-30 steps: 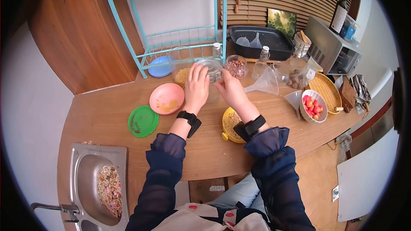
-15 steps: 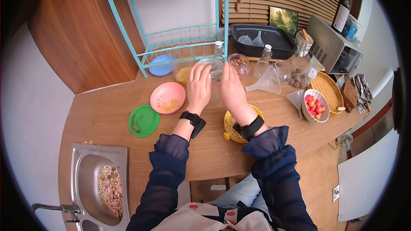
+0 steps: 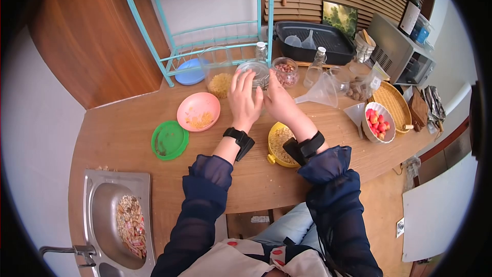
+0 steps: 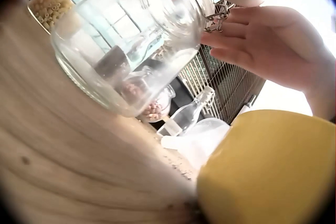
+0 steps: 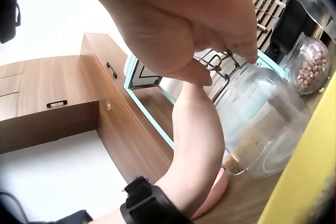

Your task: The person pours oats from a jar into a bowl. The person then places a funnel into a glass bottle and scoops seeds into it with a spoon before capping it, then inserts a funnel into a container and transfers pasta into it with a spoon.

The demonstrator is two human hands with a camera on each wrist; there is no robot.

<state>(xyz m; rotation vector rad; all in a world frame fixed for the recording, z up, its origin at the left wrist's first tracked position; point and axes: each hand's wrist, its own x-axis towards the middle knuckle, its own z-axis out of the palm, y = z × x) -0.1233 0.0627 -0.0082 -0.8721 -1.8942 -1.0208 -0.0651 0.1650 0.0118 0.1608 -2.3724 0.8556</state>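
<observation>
both hands (image 3: 245,102) at glass jar (image 4: 126,40)

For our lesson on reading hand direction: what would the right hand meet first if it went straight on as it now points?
Most likely the wire clasp on the glass jar: the right hand's fingers point towards it, though whether they touch it is unclear.

Two hands (image 3: 243,100), one wire-clasped jar (image 4: 126,45), one sink (image 3: 106,215)

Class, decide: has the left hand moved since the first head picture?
Yes: in the head view, the left hand shifted slightly right, away from the stationary pink bowl.
</observation>
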